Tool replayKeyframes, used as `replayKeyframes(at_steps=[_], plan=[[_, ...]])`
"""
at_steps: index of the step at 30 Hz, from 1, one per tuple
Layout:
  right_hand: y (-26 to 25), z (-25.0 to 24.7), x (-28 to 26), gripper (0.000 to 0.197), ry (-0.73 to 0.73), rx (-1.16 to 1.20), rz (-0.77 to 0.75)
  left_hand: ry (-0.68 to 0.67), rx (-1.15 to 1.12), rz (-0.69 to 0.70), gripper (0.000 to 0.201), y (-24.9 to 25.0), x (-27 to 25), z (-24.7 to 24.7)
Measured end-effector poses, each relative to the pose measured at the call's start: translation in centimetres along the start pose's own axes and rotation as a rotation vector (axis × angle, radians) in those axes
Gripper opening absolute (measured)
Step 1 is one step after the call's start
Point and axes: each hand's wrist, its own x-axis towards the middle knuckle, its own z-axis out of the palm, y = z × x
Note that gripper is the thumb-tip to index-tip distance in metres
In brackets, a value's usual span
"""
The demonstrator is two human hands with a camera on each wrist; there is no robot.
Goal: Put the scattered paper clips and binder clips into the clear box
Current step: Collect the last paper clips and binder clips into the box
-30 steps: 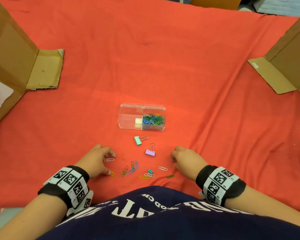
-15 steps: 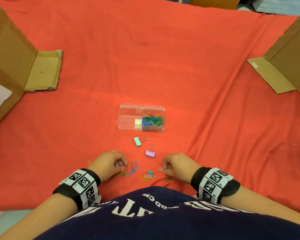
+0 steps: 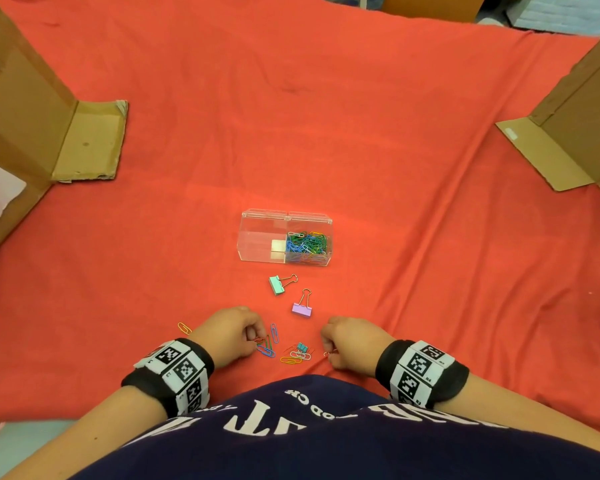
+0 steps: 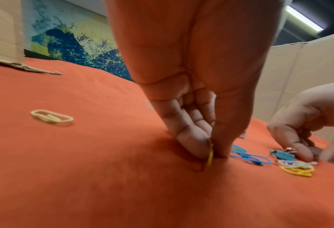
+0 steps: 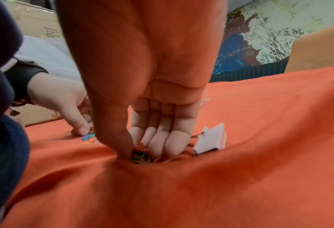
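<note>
The clear box [image 3: 262, 237] stands mid-cloth, its right half full of coloured paper clips [image 3: 307, 245]. A green binder clip [image 3: 276, 285] and a purple binder clip [image 3: 302, 309] lie just in front of it. Nearer me, loose paper clips [image 3: 297, 356] and a small teal binder clip [image 3: 302, 347] are scattered between my hands. My left hand [image 3: 257, 341] pinches a yellow paper clip [image 4: 210, 155] between thumb and finger on the cloth. My right hand [image 3: 328, 348] presses down with curled fingers [image 5: 174, 143] and thumb closing on a green paper clip [image 5: 141, 157] and orange ones.
A lone orange-yellow paper clip [image 3: 184, 328] lies left of my left wrist. Cardboard walls with flaps stand at the left [image 3: 87, 143] and right [image 3: 548, 154]. The red cloth [image 3: 326, 116] is wrinkled around my right hand.
Both hands have moved inward to the cluster of clips. The left hand left the orange-yellow clip behind and now pinches a yellow one; the right hand has closed on clips.
</note>
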Motion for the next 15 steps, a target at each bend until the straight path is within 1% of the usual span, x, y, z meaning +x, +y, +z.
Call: replayKeyframes(at_steps=[4,6,8,10,11,13,15], plan=[[0.2,-0.6,0.2,0.014,0.017,0.049,0.009,-0.057,-0.004,-0.007,0.022,0.3,0.5,-0.7],[0.2,-1.2,0.2,0.015,0.014,0.133,0.026,-0.038,-0.053,-0.006,0.025,0.8,0.9,-1.5],[0.3,-2.1,0.1,0.016,0.014,0.226,0.026,-0.005,-0.153,0.005,0.025,1.7,1.3,-2.6],[0.7,-3.3,0.3,0.015,0.046,0.274,0.026,0.037,-0.261,0.029,0.026,2.8,1.9,-4.1],[0.8,-4.0,0.5,0.014,0.080,0.295,0.035,0.071,-0.292,0.049,0.027,3.3,2.3,-4.8],[1.2,-5.5,1.3,0.010,0.193,0.392,0.067,0.153,-0.308,0.091,0.028,4.2,3.3,-6.3],[1.4,-7.2,2.2,0.020,0.346,0.590,0.110,0.236,-0.337,0.112,0.026,5.2,4.5,-7.6]])
